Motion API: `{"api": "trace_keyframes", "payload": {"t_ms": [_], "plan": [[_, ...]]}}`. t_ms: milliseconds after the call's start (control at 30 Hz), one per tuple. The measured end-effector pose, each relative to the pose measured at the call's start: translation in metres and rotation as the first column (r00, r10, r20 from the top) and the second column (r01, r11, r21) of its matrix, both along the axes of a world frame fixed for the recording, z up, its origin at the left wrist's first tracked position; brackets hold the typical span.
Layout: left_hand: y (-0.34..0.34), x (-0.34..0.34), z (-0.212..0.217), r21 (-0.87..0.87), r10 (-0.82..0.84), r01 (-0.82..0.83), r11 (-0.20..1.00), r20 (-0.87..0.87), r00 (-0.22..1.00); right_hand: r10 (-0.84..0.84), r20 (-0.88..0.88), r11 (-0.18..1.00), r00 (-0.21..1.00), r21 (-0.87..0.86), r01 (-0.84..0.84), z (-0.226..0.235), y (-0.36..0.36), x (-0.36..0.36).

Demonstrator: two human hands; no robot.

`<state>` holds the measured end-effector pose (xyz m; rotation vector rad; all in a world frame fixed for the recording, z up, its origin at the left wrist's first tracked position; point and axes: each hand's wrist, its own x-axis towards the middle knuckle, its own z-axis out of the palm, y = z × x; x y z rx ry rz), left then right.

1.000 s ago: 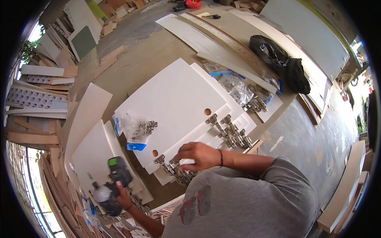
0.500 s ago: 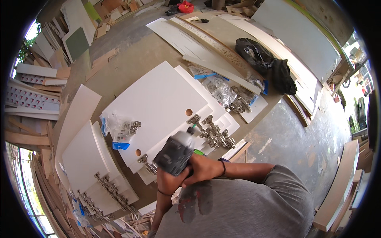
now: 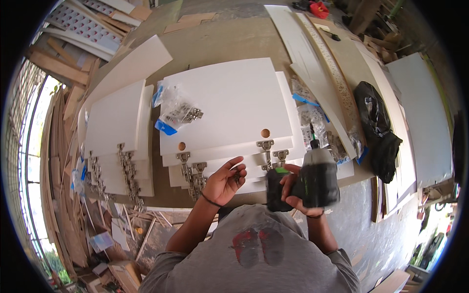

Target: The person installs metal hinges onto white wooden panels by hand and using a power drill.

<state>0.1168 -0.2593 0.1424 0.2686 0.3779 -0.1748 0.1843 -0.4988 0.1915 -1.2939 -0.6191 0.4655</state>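
My right hand (image 3: 294, 193) grips a black and grey cordless drill (image 3: 320, 178), its bit pointing away from me. My left hand (image 3: 225, 181) is palm up with curled fingers, cupping small dark pieces (image 3: 238, 176) that look like screws. Ahead of my hands lies a stack of white panels (image 3: 220, 102), the top one with two round holes near its front edge. Metal cabinet hinges (image 3: 265, 146) sit along the stepped front edges at right, and more hinges (image 3: 184, 163) at left. No hand touches the stack.
A plastic bag of hinges (image 3: 176, 110) lies on the top panel. A second hinged panel stack (image 3: 117, 117) stands at left. Plastic bags (image 3: 312, 117), long boards (image 3: 322, 63) and a black bag (image 3: 372, 107) lie at right. Wood scraps (image 3: 146, 229) litter the floor at near left.
The drill has moved right, away from the hinges at the stack's front edge. My left hand has come apart from the right and turned palm up. The view has turned.
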Motion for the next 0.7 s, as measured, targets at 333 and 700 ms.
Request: {"api": "trace_keyframes", "payload": {"t_ms": [333,700], "plan": [[-0.034,0.036,-0.001,0.034,0.075,-0.072,0.997,-0.107,0.991,-0.033,0.047,0.941,0.998,-0.336,0.046,-0.021,-0.039,-0.01],[-0.047,0.059,0.04,0.256,-0.127,0.077,0.964,0.184,0.975,0.027,0.083,0.923,0.996,-0.386,0.007,-0.02,-0.046,0.004]]}}
